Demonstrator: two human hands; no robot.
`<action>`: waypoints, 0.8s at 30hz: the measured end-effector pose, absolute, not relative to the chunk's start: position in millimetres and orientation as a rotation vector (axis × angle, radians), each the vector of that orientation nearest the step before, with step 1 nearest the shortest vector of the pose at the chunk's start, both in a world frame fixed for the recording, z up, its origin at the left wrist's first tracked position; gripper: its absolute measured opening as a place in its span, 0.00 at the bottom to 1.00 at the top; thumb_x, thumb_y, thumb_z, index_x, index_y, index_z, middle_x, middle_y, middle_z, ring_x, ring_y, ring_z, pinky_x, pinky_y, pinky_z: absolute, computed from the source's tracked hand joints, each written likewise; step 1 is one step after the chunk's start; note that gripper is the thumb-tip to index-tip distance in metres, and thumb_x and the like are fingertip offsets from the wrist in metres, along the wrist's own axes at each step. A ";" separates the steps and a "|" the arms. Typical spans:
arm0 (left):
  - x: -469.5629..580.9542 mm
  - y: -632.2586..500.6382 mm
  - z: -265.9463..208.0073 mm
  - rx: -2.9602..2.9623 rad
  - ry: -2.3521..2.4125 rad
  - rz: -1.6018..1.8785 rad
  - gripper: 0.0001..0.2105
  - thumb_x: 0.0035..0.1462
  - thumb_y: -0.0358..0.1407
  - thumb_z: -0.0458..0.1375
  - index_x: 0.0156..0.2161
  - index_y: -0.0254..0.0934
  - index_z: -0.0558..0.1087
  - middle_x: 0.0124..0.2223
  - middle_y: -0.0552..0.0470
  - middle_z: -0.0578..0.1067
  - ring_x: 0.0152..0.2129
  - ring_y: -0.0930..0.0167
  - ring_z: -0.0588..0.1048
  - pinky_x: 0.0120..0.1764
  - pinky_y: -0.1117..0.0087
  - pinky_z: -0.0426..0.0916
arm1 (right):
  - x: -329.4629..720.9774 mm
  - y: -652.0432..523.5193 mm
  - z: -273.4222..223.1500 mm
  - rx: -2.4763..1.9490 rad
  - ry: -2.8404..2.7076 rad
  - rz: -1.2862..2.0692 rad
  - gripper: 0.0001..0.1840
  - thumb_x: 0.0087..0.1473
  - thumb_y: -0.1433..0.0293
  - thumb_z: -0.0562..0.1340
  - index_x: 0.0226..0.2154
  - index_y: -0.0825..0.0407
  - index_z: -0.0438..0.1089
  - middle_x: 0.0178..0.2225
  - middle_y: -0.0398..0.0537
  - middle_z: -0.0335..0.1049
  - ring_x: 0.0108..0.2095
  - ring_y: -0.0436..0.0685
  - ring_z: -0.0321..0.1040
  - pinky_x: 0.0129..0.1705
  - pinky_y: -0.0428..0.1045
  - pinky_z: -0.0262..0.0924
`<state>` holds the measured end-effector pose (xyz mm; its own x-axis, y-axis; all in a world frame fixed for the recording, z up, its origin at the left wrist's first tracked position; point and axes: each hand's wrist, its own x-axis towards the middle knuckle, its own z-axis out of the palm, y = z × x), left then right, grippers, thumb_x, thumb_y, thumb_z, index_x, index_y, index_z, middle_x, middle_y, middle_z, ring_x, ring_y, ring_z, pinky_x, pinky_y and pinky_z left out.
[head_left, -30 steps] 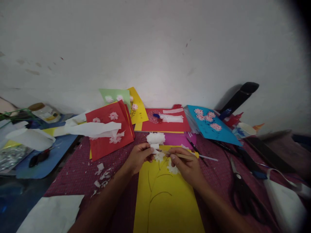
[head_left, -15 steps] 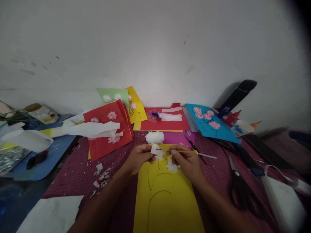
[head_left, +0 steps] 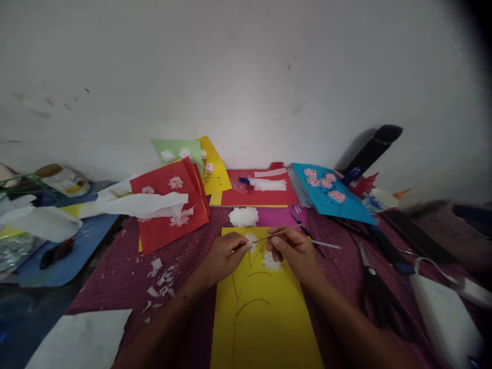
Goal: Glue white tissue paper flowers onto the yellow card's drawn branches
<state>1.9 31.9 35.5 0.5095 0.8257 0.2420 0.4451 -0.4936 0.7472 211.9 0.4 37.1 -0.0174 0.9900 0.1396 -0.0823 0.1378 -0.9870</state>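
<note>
My left hand point(head_left: 225, 257) pinches a small piece of white paper point(head_left: 249, 243), now mostly covered by the fingertips. In my right hand point(head_left: 295, 252) is a thin wooden stick point(head_left: 283, 231), slanted, its lower end against the paper piece. Both hands are above the top part of a yellow sheet point(head_left: 274, 328) with drawn curved stems. A white paper flower point(head_left: 271, 262) lies on the sheet beside my right fingers. Just beyond the sheet's top edge sits a pile of white paper pieces point(head_left: 243, 217).
Red cards with paper flowers point(head_left: 157, 179) and a long white paper strip point(head_left: 146, 205) lie at left. Paper scraps point(head_left: 165, 282) are scattered near my left forearm. A blue card point(head_left: 325, 197), black scissors point(head_left: 380, 297) and a paper cup point(head_left: 380, 199) are at right.
The white paper square, flat between my fingers before, is now gathered around the stick's end. The stick has tilted, its right end higher. My hands are closer together.
</note>
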 end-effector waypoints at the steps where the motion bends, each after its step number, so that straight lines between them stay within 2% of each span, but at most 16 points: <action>1: 1.7 32.0 35.4 2.160 1.019 0.792 0.10 0.63 0.35 0.51 0.35 0.37 0.74 0.34 0.50 0.75 0.33 0.71 0.72 0.38 0.71 0.63 | 212.4 0.0 38.5 -1.047 -1.266 1.118 0.10 0.58 0.62 0.62 0.34 0.52 0.71 0.29 0.45 0.73 0.20 0.47 0.63 0.22 0.44 0.58; 5: 2.3 30.1 34.4 2.286 0.975 0.727 0.10 0.65 0.36 0.49 0.39 0.38 0.73 0.37 0.48 0.75 0.36 0.69 0.72 0.41 0.70 0.64 | 208.4 -2.1 40.6 -1.121 -1.351 0.984 0.11 0.59 0.64 0.61 0.28 0.52 0.71 0.26 0.44 0.71 0.21 0.47 0.63 0.24 0.44 0.60; 8: 3.9 27.4 32.9 2.360 0.983 0.654 0.11 0.66 0.37 0.47 0.40 0.38 0.72 0.38 0.47 0.74 0.37 0.68 0.72 0.41 0.69 0.65 | 203.2 -4.3 37.9 -1.114 -1.283 0.964 0.12 0.57 0.64 0.62 0.25 0.52 0.69 0.29 0.45 0.70 0.20 0.46 0.63 0.22 0.44 0.60; 12: 3.7 26.8 31.3 2.421 0.959 0.619 0.12 0.66 0.36 0.46 0.43 0.38 0.72 0.40 0.46 0.74 0.39 0.67 0.71 0.43 0.67 0.66 | 200.8 -7.9 34.4 -1.101 -1.245 1.022 0.07 0.56 0.65 0.62 0.33 0.52 0.71 0.26 0.43 0.70 0.20 0.48 0.64 0.20 0.44 0.60; 14: 1.7 28.8 31.9 2.421 0.957 0.625 0.13 0.66 0.35 0.46 0.45 0.38 0.72 0.41 0.46 0.74 0.40 0.67 0.71 0.44 0.67 0.66 | 201.6 -8.3 34.8 -1.094 -1.290 1.025 0.08 0.56 0.64 0.62 0.37 0.51 0.71 0.28 0.44 0.71 0.20 0.48 0.66 0.22 0.44 0.62; 17: -3.0 34.3 34.0 2.400 0.978 0.658 0.13 0.67 0.34 0.45 0.44 0.37 0.73 0.41 0.46 0.73 0.40 0.67 0.70 0.44 0.67 0.65 | 203.1 -2.9 39.1 -1.118 -1.432 0.975 0.09 0.57 0.63 0.61 0.35 0.51 0.73 0.33 0.48 0.74 0.21 0.48 0.66 0.23 0.45 0.63; 21: -8.3 42.6 32.6 2.339 1.019 0.780 0.13 0.67 0.36 0.46 0.41 0.37 0.74 0.39 0.47 0.72 0.39 0.68 0.70 0.44 0.68 0.65 | 201.2 16.3 50.6 -1.223 -1.648 0.843 0.11 0.58 0.62 0.60 0.34 0.50 0.75 0.27 0.45 0.74 0.23 0.51 0.68 0.25 0.45 0.62; 24: -9.5 46.9 26.7 2.309 1.049 0.841 0.12 0.66 0.36 0.49 0.40 0.37 0.74 0.38 0.47 0.72 0.39 0.68 0.70 0.43 0.68 0.64 | 195.8 30.5 57.2 -1.249 -1.761 0.778 0.11 0.59 0.62 0.60 0.32 0.50 0.73 0.29 0.46 0.75 0.25 0.52 0.69 0.25 0.45 0.61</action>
<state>-9.5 46.9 26.7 0.5209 0.7845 0.3367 0.4995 -0.5999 0.6250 195.8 30.5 57.2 -0.1699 0.9482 0.2686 0.4401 0.3168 -0.8402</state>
